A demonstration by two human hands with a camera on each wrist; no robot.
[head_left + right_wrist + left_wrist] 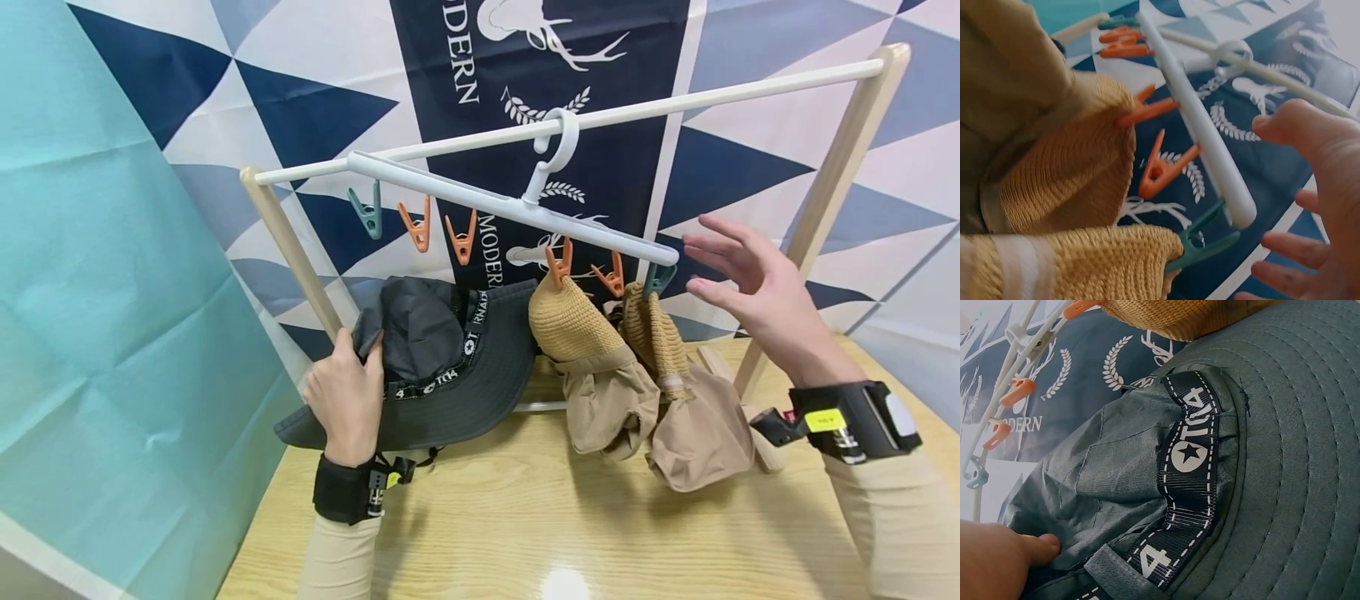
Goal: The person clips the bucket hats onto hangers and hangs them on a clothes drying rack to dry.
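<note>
In the head view my left hand [347, 398] pinches the crown of a dark grey brimmed sun hat [424, 333]; its lettered black band shows in the left wrist view. My right hand [776, 304] is raised, fingers spread and holding nothing, beside the right end of a white clip hanger [480, 200]. An orange clip [559, 263] and a teal clip [660, 280] grip woven straw-coloured headwear [573, 321] with tan cloth hanging below. Whether this is one hat or two, I cannot tell. Another orange clip [611, 275] hangs between them.
The hanger tilts on the white rail [720, 95] of a wooden-legged rack [843, 179]. A teal clip [367, 212] and two orange clips, one of them here [462, 238], hang above the grey hat. Below lies a wooden table [517, 517]; patterned cloth [315, 108] hangs behind.
</note>
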